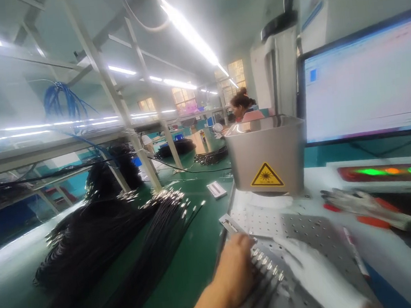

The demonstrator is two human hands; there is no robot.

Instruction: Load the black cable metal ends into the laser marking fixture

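Observation:
My bare left hand [237, 266] is over the perforated metal plate [307, 229], its fingers curled down by a small pale metal bar [231, 223]. What lies under the fingertips is hidden. Beside it on the right, a row of black cables with silver connectors [269, 264] lies across the plate. My right hand [316, 271], in a white glove, reaches in from the lower right close to these connectors. Motion smears its fingers, so its grip does not show. Above both hands hangs a metal machine head [266, 155] with a yellow warning triangle.
Large bundles of black cables [138, 247] cover the green table [188, 272] at left. A small white block [217, 190] lies near the machine. At right are gloves [366, 206], a marker [355, 251], a lit indicator panel [387, 173] and a monitor [365, 80]. Another person [245, 105] sits beyond.

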